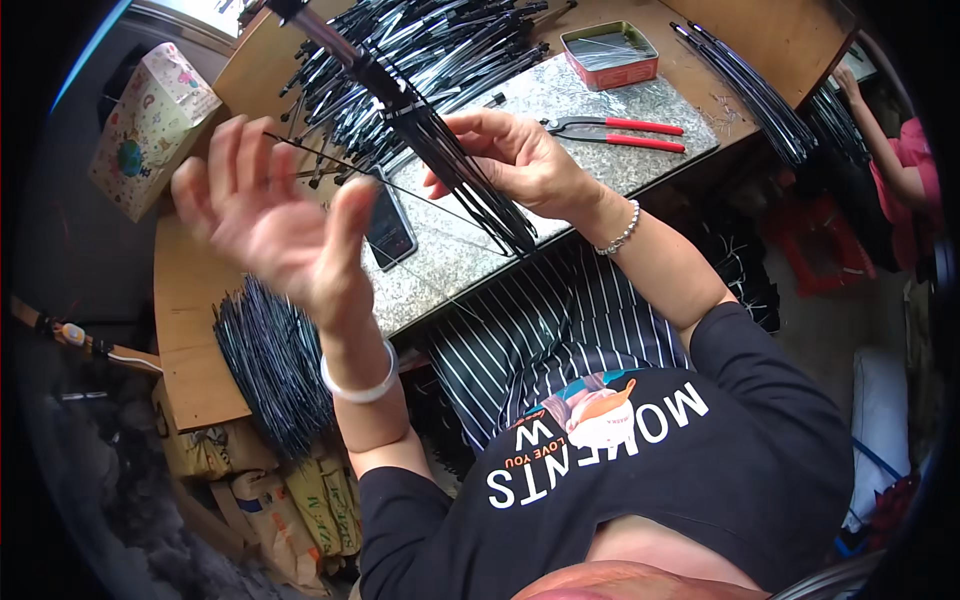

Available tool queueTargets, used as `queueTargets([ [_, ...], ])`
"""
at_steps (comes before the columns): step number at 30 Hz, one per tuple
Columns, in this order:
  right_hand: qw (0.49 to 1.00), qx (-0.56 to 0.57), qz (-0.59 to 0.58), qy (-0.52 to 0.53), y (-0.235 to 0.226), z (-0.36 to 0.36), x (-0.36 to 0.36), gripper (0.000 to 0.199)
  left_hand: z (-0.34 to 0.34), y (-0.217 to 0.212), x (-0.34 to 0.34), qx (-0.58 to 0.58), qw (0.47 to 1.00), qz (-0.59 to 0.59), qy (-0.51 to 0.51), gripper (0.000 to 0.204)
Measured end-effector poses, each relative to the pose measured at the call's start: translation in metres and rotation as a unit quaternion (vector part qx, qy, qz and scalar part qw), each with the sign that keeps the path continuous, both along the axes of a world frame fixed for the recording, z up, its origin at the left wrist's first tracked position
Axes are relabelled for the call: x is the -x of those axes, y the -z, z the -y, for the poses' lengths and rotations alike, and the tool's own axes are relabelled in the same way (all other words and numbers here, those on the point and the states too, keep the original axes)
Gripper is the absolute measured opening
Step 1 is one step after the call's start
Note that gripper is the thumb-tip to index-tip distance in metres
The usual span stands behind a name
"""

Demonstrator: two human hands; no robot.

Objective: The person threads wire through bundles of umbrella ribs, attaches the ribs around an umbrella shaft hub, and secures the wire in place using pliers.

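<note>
A black umbrella frame (455, 160) slants across the middle of the view, its shaft rising to the upper left and its thin ribs bunched toward me. My right hand (535, 170) is closed on those ribs from the right side. Left of the frame, my left hand (280, 225) is raised with its fingers spread, blurred by motion. One thin dark rib (335, 160) sticks out from the bunch toward the left fingers; whether they touch it I cannot tell. Below the frame, a phone (390, 230) lies on the speckled stone slab (440, 270).
Red-handled pliers (640, 127) and a red tin (610, 75) of thin wires rest on the slab. Behind lies a heap of umbrella frames (400, 80). Rib bundles (265, 350) hang at the left table edge; more rods (745, 90) lie at right. Another person's arm (890, 150) shows far right.
</note>
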State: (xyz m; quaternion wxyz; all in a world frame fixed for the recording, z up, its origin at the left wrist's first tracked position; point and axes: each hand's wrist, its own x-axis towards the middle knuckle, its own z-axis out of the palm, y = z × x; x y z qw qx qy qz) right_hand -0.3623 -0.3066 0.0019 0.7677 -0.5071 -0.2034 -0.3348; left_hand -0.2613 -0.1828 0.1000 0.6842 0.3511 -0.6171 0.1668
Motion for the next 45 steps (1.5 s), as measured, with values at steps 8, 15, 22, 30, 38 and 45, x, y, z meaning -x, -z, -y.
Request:
queueTargets([
  [8, 0.999, 0.023, -0.022, -0.011, -0.001, -0.003, 0.000, 0.035, 0.000, 0.025, -0.017, -0.266, 0.949, -0.156, 0.068, 0.055],
  [15, 0.998, 0.028, -0.041, -0.025, -0.003, -0.002, 0.004, 0.037, 0.008, 0.012, -0.011, -0.294, 0.926, -0.148, 0.187, 0.044],
  [22, 0.994, -0.027, -0.015, 0.101, 0.009, -0.024, 0.000, 0.029, 0.013, 0.018, -0.028, -0.307, 0.912, -0.122, 0.242, 0.042],
  [30, 0.969, 0.085, -0.059, 0.223, 0.008, -0.024, 0.005, 0.019, 0.012, 0.019, -0.030, -0.303, 0.917, -0.138, 0.220, 0.042],
  [38, 0.948, 0.117, -0.063, 0.291, 0.009, -0.031, 0.007, 0.022, 0.020, 0.026, -0.011, -0.229, 0.957, -0.106, 0.143, 0.038],
  [45, 0.943, 0.154, -0.056, 0.289, 0.001, -0.021, 0.012, 0.017, 0.019, 0.022, -0.003, -0.256, 0.930, -0.186, 0.185, 0.035],
])
